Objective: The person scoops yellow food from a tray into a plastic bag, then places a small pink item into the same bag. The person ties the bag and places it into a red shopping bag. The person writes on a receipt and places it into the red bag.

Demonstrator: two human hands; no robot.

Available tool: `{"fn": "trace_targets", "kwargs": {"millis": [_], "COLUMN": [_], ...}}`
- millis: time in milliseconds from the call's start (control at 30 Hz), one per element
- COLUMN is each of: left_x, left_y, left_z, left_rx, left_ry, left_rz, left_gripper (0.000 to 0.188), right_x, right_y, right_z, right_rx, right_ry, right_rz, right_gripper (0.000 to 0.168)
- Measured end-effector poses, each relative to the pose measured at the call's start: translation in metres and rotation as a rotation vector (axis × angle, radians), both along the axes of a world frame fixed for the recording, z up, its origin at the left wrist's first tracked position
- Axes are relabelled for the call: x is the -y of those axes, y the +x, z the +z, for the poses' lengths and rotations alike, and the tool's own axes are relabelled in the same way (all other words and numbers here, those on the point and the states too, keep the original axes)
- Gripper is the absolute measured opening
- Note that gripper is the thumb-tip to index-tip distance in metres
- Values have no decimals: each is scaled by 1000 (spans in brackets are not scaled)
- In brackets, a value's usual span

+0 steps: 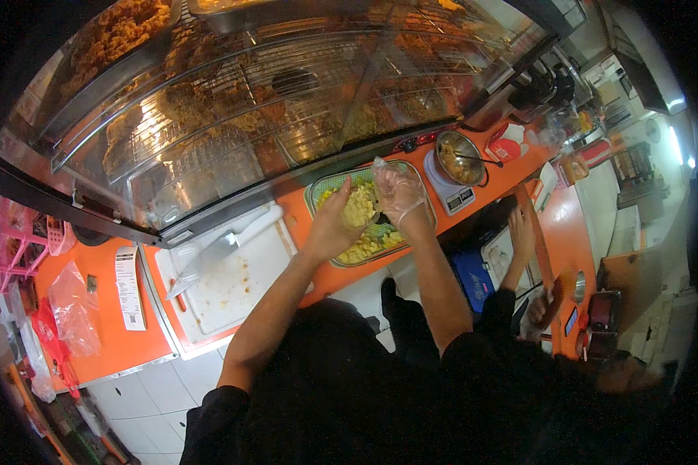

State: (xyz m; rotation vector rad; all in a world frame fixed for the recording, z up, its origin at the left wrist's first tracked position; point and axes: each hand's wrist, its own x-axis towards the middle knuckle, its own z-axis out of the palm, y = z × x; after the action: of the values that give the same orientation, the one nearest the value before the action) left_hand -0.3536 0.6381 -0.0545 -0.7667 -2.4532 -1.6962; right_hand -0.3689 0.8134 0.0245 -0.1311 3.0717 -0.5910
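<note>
A green rectangular tray (429,216) stands on the orange counter beneath both hands, with yellow chopped food (365,251) in it. My bare left hand (333,229) holds a small clear container of pale yellow chopped food (360,208) over the tray. In a clear plastic glove, my right hand (400,195) is at the container's right side; whether its fingers grip anything cannot be told. Right of the tray, a metal bowl (460,157) with food and a dark-handled utensil rests on a digital kitchen scale (455,199).
A glass display cabinet (256,110) with fried food borders the counter's far side. At left, a cleaver (209,256) and a red-handled knife (180,293) lie on a white cutting board (238,296). Another person's hand (521,232) reaches in at right, near a blue box (471,279).
</note>
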Motion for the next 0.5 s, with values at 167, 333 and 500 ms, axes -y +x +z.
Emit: {"fn": "trace_targets", "kwargs": {"millis": [167, 333, 500], "left_x": [-1, 18, 61], "left_y": [-1, 6, 29], "left_z": [13, 2, 33], "left_rx": [11, 70, 294], "left_ry": [102, 69, 210], "left_rz": [72, 139, 40], "left_gripper": [102, 110, 111], "right_x": [49, 59, 49], "right_y": [42, 62, 49], "right_z": [-23, 17, 9], "right_rx": [-401, -157, -449], "right_ry": [-75, -213, -337], "right_rz": [178, 328, 350], "right_gripper": [45, 57, 41]}}
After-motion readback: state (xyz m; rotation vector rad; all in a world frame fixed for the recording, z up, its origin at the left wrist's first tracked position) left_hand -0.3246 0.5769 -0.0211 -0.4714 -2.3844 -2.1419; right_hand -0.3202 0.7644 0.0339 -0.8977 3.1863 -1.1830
